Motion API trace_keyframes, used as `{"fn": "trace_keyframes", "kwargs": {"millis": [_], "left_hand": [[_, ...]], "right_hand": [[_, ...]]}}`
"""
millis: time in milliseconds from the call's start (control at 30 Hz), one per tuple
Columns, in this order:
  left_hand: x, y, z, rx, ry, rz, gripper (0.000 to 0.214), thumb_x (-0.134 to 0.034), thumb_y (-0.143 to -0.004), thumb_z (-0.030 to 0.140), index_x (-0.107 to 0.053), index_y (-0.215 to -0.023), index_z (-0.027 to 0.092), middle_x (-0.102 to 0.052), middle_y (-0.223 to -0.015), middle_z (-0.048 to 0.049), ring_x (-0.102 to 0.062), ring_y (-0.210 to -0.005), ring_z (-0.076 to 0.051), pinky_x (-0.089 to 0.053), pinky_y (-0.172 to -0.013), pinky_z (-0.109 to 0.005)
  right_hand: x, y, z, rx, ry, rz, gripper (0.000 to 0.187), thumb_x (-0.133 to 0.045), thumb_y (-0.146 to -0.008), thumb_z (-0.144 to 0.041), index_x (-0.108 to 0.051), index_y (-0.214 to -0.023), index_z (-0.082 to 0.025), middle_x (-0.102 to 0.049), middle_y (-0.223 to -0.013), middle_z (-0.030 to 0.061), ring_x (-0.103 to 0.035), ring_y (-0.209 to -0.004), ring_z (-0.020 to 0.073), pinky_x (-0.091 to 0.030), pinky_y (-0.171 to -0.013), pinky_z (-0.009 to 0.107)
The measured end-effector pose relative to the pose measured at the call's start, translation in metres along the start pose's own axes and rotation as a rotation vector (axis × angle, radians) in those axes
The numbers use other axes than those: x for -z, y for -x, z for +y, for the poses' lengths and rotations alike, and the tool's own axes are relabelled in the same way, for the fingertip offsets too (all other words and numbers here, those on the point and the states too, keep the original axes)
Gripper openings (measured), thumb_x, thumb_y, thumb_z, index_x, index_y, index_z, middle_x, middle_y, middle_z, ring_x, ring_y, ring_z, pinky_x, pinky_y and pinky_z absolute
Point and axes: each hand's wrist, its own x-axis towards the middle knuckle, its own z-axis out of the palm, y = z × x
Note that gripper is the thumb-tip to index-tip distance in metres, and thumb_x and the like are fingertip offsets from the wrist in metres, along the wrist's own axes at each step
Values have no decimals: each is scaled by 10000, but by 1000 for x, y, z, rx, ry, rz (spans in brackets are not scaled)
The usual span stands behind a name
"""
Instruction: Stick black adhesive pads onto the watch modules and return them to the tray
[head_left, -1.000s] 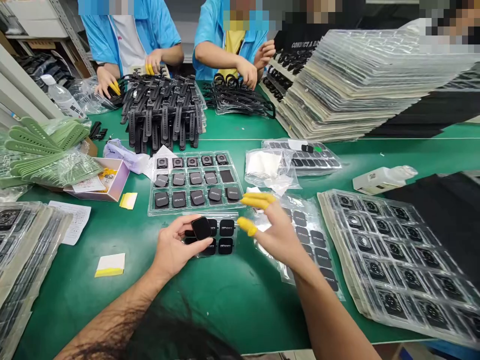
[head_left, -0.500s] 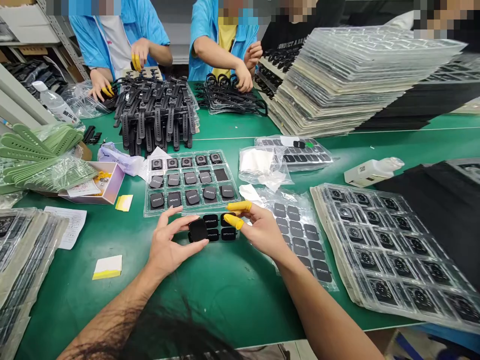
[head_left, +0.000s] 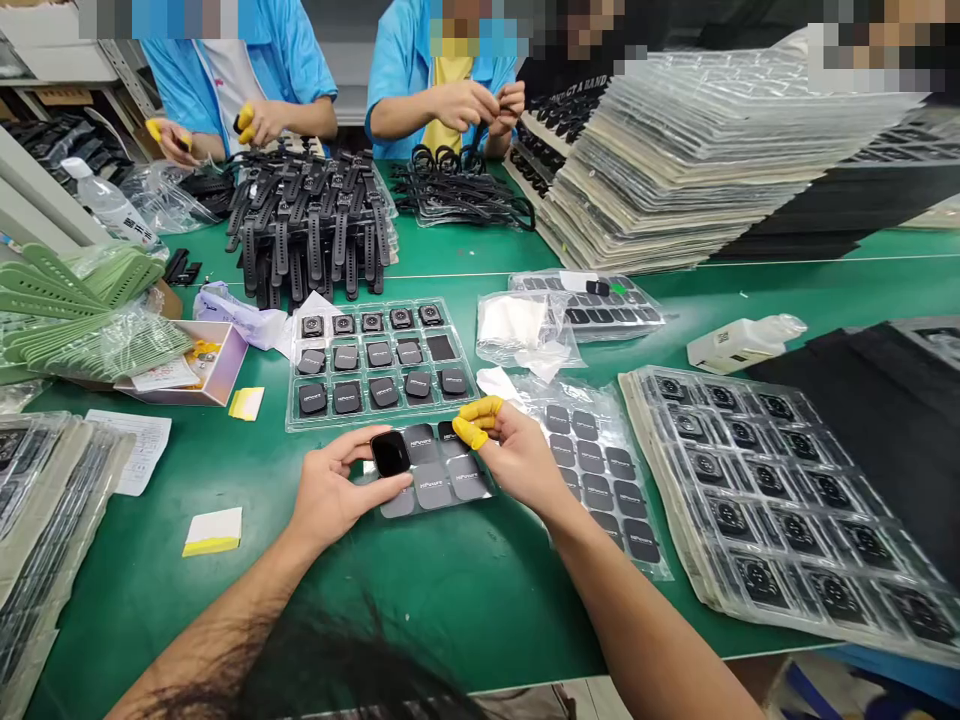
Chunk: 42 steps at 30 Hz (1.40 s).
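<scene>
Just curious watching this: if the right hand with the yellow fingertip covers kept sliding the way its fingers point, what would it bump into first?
The right hand points left, so it would probably first meet the black square piece in the left hand, though depth is hard to judge.

Watch body tray (head_left: 379, 365) on the table (head_left: 450, 590), strap pile (head_left: 311, 225) behind it, film sheet (head_left: 435, 480) before it, tray stack (head_left: 780, 480) to its right

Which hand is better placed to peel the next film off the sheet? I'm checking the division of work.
Probably the right hand: its yellow-capped fingertips already pinch the film sheet at its edge, while the left hand is occupied holding the black watch body.
</scene>
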Motion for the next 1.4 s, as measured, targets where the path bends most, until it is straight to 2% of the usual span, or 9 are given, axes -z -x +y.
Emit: {"fn": "trace_keyframes", "kwargs": {"millis": [100,167,200,267,333,467,633,900,1400], "left_hand": [[0,-2,1,94,86,-6,617,-881,-665,365,-690,-1210,149,-796,-958,-87,-751,-920,-245,-611,-892,-369],[0,-3,-1,120,75,-12,627,-872,-679,374,-681,-1234,153,-795,-972,-90,-751,-939,-249,-602,-921,-386],[0,-3,-2,112,42,-13,606,-866,-687,368,-687,-1232,169,-794,-983,-87,-748,-956,-252,-595,-939,-396],[0,-2,-4,64,-37,-26,541,-851,-703,345,-708,-1207,209,-793,-1003,-71,-743,-982,-256,-585,-962,-409],[-1,-1,-5,15,-112,-58,488,-836,-716,324,-724,-1182,236,-794,-993,-51,-746,-970,-255,-590,-946,-403],[-5,2,-4,-50,-227,-108,466,-818,-727,298,-735,-1181,238,-799,-994,-22,-752,-943,-245,-584,-912,-344],[-7,3,-6,-106,-286,-157,489,-835,-709,302,-743,-1187,266,-793,-1078,0,-751,-932,-220,-578,-909,-300],[-6,2,-8,-105,-303,-176,518,-845,-697,334,-745,-1201,268,-792,-1082,-11,-743,-925,-245,-588,-903,-363],[-6,3,-9,-114,-294,-171,491,-844,-701,318,-748,-1182,311,-787,-1094,22,-736,-907,-222,-582,-900,-328]], "right_hand": [[4,-2,1,120,51,2,289,-730,-823,-490,-656,-842,-211,-693,-1115,88,-642,-992,223,-518,-893,413],[13,-4,-1,154,-42,-1,326,-781,-772,-509,-635,-774,-217,-647,-1252,88,-612,-1080,239,-505,-925,430],[18,-4,-3,146,-141,-5,369,-810,-734,-530,-608,-739,-221,-656,-1210,75,-619,-1033,228,-516,-890,418],[25,-2,-9,78,-336,-26,440,-846,-674,-565,-562,-713,-232,-670,-954,33,-615,-817,179,-531,-751,367],[24,3,-17,-12,-374,-50,427,-859,-658,-560,-590,-768,-248,-624,-786,-1,-579,-693,148,-523,-667,328],[-4,17,-24,-169,-215,-122,380,-851,-681,-492,-679,-885,-221,-696,-858,41,-648,-791,167,-561,-746,326],[-32,20,-14,-312,-224,-187,333,-842,-679,-430,-700,-873,-199,-739,-882,49,-691,-803,177,-576,-755,321],[-29,15,-9,-357,-255,-206,295,-849,-669,-405,-727,-852,-210,-756,-858,38,-703,-749,169,-601,-707,310],[-31,15,-11,-386,-288,-196,291,-873,-633,-376,-706,-804,-209,-740,-830,23,-684,-737,154,-589,-708,296]]}}
